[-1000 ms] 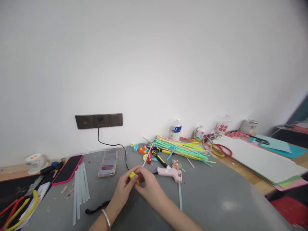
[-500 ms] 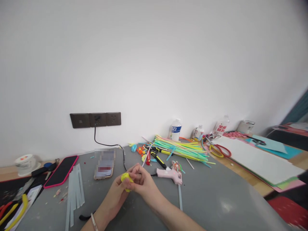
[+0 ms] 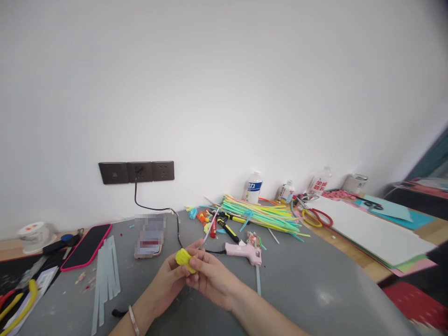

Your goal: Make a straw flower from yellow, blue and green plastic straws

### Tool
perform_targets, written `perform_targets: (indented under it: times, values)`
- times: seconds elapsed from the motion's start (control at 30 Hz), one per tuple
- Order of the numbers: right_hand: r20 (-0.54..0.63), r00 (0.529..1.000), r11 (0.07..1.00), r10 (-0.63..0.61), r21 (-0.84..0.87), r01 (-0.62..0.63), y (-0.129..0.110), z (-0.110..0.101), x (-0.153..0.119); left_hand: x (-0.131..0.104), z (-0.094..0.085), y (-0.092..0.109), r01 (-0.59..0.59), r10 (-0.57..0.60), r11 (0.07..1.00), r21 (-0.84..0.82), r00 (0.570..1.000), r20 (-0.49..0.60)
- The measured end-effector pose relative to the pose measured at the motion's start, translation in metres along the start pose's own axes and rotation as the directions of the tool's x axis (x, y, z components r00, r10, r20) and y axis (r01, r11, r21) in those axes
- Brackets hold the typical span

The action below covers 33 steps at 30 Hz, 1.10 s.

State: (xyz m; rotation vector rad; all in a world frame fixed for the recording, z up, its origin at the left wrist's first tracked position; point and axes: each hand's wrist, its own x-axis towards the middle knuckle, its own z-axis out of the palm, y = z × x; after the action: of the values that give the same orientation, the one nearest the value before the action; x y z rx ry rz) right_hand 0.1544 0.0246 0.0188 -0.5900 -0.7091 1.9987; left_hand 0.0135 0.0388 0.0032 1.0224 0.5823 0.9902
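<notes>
Above a gray tabletop (image 3: 315, 289), held up between both hands, is a little yellow fuzzy bundle (image 3: 184, 259), maybe pipe cleaner but too small to say for sure. Left hand (image 3: 168, 282) pinches it thumb against fingers at the near side, and right hand (image 3: 212, 275) pinches the right edge the same way. I'd guess it's super light, soft, kinda springy and not slippery, but easy to squash out of shape, so a light fingertip hold at the edges makes sense. As for clutter, the glue gun's black cord (image 3: 178, 228) passes just behind the hands, probably the main snag. Pink glue gun (image 3: 245, 253) sits to the right, pipe cleaner pile (image 3: 266, 217) beyond it, clear glue sticks (image 3: 107, 268) and pink-cased phone (image 3: 87, 247) off left.
</notes>
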Motion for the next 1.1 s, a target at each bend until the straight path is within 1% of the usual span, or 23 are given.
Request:
perform_targets:
  times: [0.07, 0.13, 0.2, 0.27, 0.33, 0.4, 0.47, 0.53, 0.57, 0.6, 0.63, 0.67, 0.7, 0.73, 0.8, 0.83, 0.87, 0.93, 0.97, 1.03, 1.1]
  values:
    - [-0.001, 1.000, 0.998, -0.018, -0.052, 0.018, 0.001, -0.001, -0.001, -0.001, 0.001, 0.000, -0.011, 0.012, 1.000, 0.003, 1.000, -0.011]
    - [0.001, 0.997, 0.985, -0.084, -0.153, 0.083, 0.001, -0.001, -0.001, -0.002, 0.001, -0.002, -0.028, 0.027, 1.000, -0.015, 0.999, -0.025]
    - [0.004, 0.989, 0.950, -0.149, -0.276, 0.145, 0.000, 0.000, 0.000, -0.001, 0.000, -0.006, -0.040, 0.038, 0.998, -0.055, 0.999, -0.031]
    - [0.025, 0.987, 0.904, -0.158, -0.398, 0.155, -0.003, 0.002, 0.000, 0.001, -0.002, -0.009, -0.058, 0.051, 0.993, -0.103, 0.996, -0.068]
    - [0.072, 0.990, 0.840, -0.122, -0.523, 0.142, -0.008, 0.004, -0.003, 0.003, -0.004, -0.009, -0.087, 0.068, 0.988, -0.131, 0.987, -0.142]
    - [0.095, 0.989, 0.761, -0.110, -0.633, 0.146, -0.016, 0.005, -0.009, 0.004, -0.005, -0.008, -0.116, 0.086, 0.985, -0.130, 0.972, -0.220]
    - [0.077, 0.983, 0.671, -0.168, -0.722, 0.171, -0.028, 0.003, -0.017, 0.004, -0.005, -0.006, -0.113, 0.081, 0.987, -0.110, 0.963, -0.257]
    - [0.060, 0.955, 0.543, -0.291, -0.811, 0.217, -0.047, -0.005, -0.022, 0.003, -0.003, -0.005, -0.075, 0.055, 0.995, -0.070, 0.966, -0.251]
    - [0.071, 0.926, 0.440, -0.370, -0.865, 0.242, -0.059, -0.011, -0.023, 0.002, -0.002, -0.005, -0.050, 0.039, 0.998, -0.042, 0.971, -0.235]
    - [0.086, 0.883, 0.324, -0.461, -0.910, 0.258, -0.075, -0.019, -0.023, 0.001, -0.001, -0.006, -0.029, 0.026, 1.000, -0.009, 0.977, -0.214]
    - [0.101, 0.835, 0.204, -0.541, -0.947, 0.247, -0.092, -0.029, -0.021, 0.000, 0.001, -0.006, -0.016, 0.020, 1.000, 0.024, 0.982, -0.189]
    - [0.105, 0.791, 0.062, -0.602, -0.982, 0.178, -0.112, -0.040, -0.018, -0.001, 0.002, -0.007, -0.012, 0.022, 0.998, 0.059, 0.987, -0.161]
    - [0.093, 0.749, -0.084, -0.656, -0.995, 0.050, -0.133, -0.053, -0.015, -0.001, 0.003, -0.008, -0.013, 0.026, 0.995, 0.098, 0.991, -0.128]
    - [0.060, 0.719, -0.119, -0.692, -0.992, -0.031, -0.153, -0.067, -0.012, -0.002, 0.003, -0.009, -0.015, 0.028, 0.990, 0.142, 0.995, -0.092]
    - [-0.003, 0.689, -0.149, -0.725, -0.976, -0.161, -0.191, -0.096, -0.005, -0.002, 0.002, -0.011, -0.015, 0.022, 0.974, 0.227, 0.999, -0.029]
    - [-0.035, 0.683, -0.166, -0.730, -0.960, -0.226, -0.206, -0.111, -0.002, -0.001, 0.000, -0.013, -0.008, 0.012, 0.966, 0.257, 1.000, -0.011]
    - [-0.065, 0.691, -0.186, -0.720, -0.941, -0.283, -0.219, -0.126, -0.001, -0.001, -0.001, -0.014, 0.002, -0.001, 0.961, 0.275, 1.000, -0.004]
    - [-0.118, 0.741, -0.243, -0.661, -0.900, -0.361, -0.233, -0.152, 0.001, 0.001, -0.005, -0.016, 0.018, -0.015, 0.960, 0.278, 1.000, -0.012]
    - [-0.142, 0.765, -0.274, -0.629, -0.880, -0.388, -0.236, -0.163, 0.001, 0.002, -0.006, -0.016, 0.026, -0.022, 0.961, 0.277, 1.000, -0.017]
    - [-0.171, 0.797, -0.333, -0.580, -0.842, -0.423, -0.235, -0.180, 0.001, 0.003, -0.006, -0.018, 0.047, -0.043, 0.955, 0.294, 0.999, -0.022]
    - [-0.171, 0.806, -0.384, -0.567, -0.810, -0.442, -0.229, -0.190, 0.002, 0.003, -0.005, -0.019, 0.069, -0.063, 0.944, 0.322, 0.998, -0.029]
